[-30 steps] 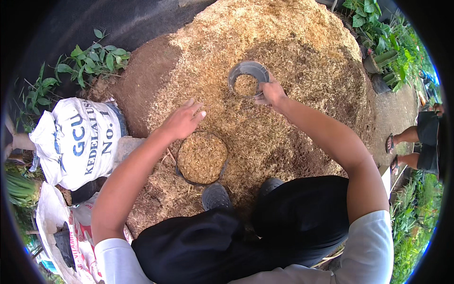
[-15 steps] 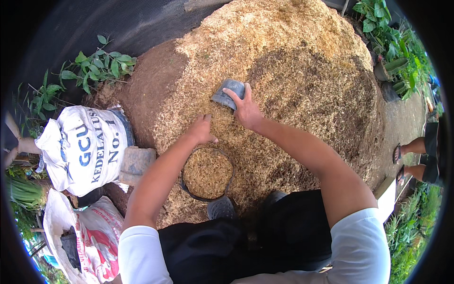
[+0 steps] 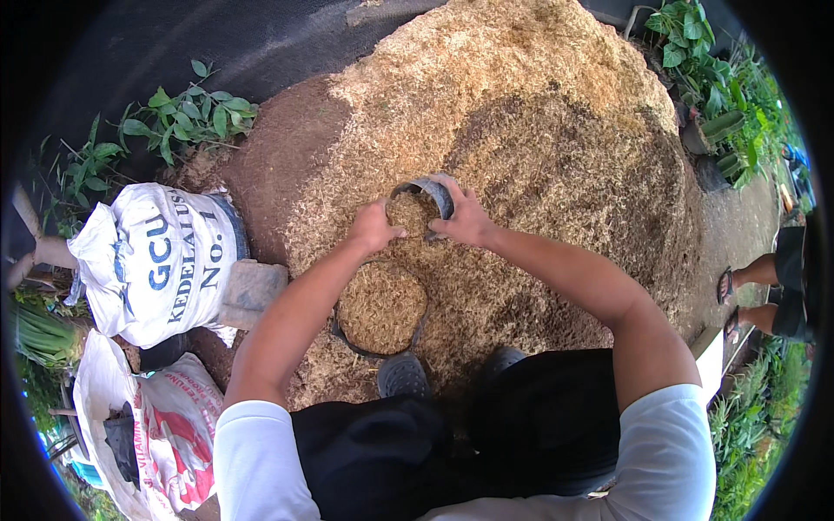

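Observation:
A small grey-black plant pot (image 3: 440,198) is tipped over the heap, its mouth turned toward me and pale husk showing inside. My right hand (image 3: 466,217) grips its right wall, fingers over the outside and thumb at the rim. At the pot's left rim is my left hand (image 3: 373,227), fingers curled round the edge and thumb extended; the fingertips are partly hidden. Just below my hands, a round dark container (image 3: 423,334) stands in the husk, filled to the brim with the same material.
A wide heap of husk (image 3: 521,52) and brown soil (image 3: 282,143) spreads ahead. On the left stand a white sack (image 3: 156,260), a grey block-like object (image 3: 252,295) and an open red-and-white sack (image 3: 178,425). Leafy plants (image 3: 195,113) border it; another person's feet (image 3: 728,285) are at right.
The pot has turned from mouth-away to mouth toward me and come slightly lower, now holding husk. My left hand has moved up and right to its rim.

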Tool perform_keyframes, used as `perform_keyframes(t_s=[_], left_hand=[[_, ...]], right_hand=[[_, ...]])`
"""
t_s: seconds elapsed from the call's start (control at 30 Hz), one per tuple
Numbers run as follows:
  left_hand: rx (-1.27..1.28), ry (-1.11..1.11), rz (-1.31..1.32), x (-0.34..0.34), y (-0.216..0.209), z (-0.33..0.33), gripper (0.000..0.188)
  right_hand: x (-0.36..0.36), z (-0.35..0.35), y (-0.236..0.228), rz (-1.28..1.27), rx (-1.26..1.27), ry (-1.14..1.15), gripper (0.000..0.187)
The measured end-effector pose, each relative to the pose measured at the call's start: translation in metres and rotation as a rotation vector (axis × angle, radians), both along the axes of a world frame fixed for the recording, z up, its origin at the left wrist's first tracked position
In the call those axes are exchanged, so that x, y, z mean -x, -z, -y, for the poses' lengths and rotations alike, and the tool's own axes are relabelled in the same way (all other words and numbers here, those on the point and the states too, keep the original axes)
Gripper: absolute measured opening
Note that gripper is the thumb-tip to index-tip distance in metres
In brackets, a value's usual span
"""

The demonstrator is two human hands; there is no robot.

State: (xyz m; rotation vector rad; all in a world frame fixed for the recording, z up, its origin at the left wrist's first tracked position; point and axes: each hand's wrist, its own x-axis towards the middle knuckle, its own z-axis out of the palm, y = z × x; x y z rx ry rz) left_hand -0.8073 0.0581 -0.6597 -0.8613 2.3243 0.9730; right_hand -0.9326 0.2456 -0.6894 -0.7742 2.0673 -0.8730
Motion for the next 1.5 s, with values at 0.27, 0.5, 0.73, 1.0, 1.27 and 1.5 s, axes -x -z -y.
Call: perform_keyframes(t_s=[0.27,0.5,0.73,1.0,1.27,1.5], left_hand=[[-0.075,-0.096,-0.414,-0.012,-0.003,0.011,0.060],[-0.208,-0.154,-0.582,-0.025,-0.026,0.006,0.046],[-0.201,-0.092,-0.490,-0.102,-0.055,0.031,0.038],[-0.102,-0.024,-0.456,-0.167,-0.058,0.015,0.044],[-0.189,-0.226,-0.449,-0.164,-0.094,-0.008,0.046],[-0.326,-0.319,-0.525,-0.162,-0.091,-0.013,0.034]], right_hand=[[0.006,-0.006,-0.011,0.609,0.235,0.309,0.090],[0.008,-0.011,-0.043,0.702,0.199,0.450,0.100],[0.005,-0.025,-0.138,0.412,0.150,0.181,0.096],[-0.070,-0.027,-0.201,0.149,0.101,-0.074,0.091],[-0.098,-0.019,-0.178,0.379,0.152,0.142,0.089],[-0.093,-0.013,-0.171,0.435,0.209,0.147,0.089]])
